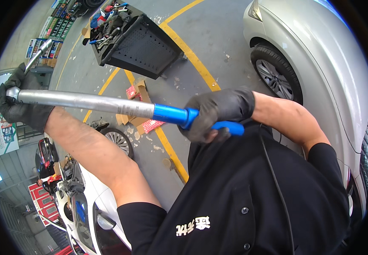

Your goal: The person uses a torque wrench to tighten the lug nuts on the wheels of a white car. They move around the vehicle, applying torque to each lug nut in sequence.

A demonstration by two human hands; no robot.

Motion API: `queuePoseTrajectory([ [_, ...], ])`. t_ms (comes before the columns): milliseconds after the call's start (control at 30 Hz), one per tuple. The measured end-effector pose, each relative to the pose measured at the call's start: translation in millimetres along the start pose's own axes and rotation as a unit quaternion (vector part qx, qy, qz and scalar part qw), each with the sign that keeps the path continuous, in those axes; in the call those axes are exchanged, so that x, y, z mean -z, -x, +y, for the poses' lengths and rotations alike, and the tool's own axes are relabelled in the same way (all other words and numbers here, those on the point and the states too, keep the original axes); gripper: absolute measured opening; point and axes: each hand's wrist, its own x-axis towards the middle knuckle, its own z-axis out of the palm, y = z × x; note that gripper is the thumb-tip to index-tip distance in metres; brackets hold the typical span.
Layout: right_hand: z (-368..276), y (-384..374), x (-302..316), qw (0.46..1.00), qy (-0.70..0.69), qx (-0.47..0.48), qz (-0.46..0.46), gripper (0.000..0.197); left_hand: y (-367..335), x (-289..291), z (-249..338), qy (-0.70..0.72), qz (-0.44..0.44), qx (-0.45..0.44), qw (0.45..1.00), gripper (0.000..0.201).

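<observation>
A long torque wrench [90, 101] with a silver tube and a blue handle stretches across the view in front of my chest. My left hand [24, 95], in a black glove, is closed around its ratchet head at the far left. From that hand a shiny extension bar [38, 55] sticks out, up and to the right; its lower end is hidden by the fingers. My right hand [218, 111], also black-gloved, wraps around the blue handle, whose rounded end pokes out past the fingers. A bit of bare fingertip shows at the glove's lower edge.
A black tool cart [143, 46] heaped with tools stands ahead. Torn cardboard [141, 91] lies on the grey floor beside yellow lines. To the right is a silver car [315, 55]; at lower left, a white car [101, 191] with exposed front parts.
</observation>
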Motion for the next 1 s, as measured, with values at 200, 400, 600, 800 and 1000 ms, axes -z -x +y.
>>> queuePoseTrajectory([
  [200, -3.6, -4.9, -19.9, 0.871, 0.323, 0.112, 0.352, 0.031, 19.0, -23.3, -7.2, -0.225, 0.014, -0.08, 0.971, 0.024],
  [400, -8.2, -0.3, -15.7, 0.932, 0.247, 0.026, 0.264, 0.03, 1.3, -11.2, -8.5, -0.151, -0.055, -0.06, 0.985, 0.025],
  [600, 4.9, 1.5, -1.2, 0.991, 0.028, 0.064, 0.117, 0.036, 7.3, -37.1, -16.1, -0.081, 0.04, 0.063, 0.994, 0.015],
  [800, -0.8, -8.9, -11.5, 0.828, 0.36, 0.106, 0.417, 0.044, 27.8, -55.5, -22.2, -0.17, 0.117, 0.026, 0.978, 0.012],
  [1000, -15.2, 0.1, -20.1, 0.865, 0.299, 0.057, 0.398, 0.036, 18.7, -51.4, -26.9, -0.154, 0.1, 0.043, 0.982, 0.008],
])
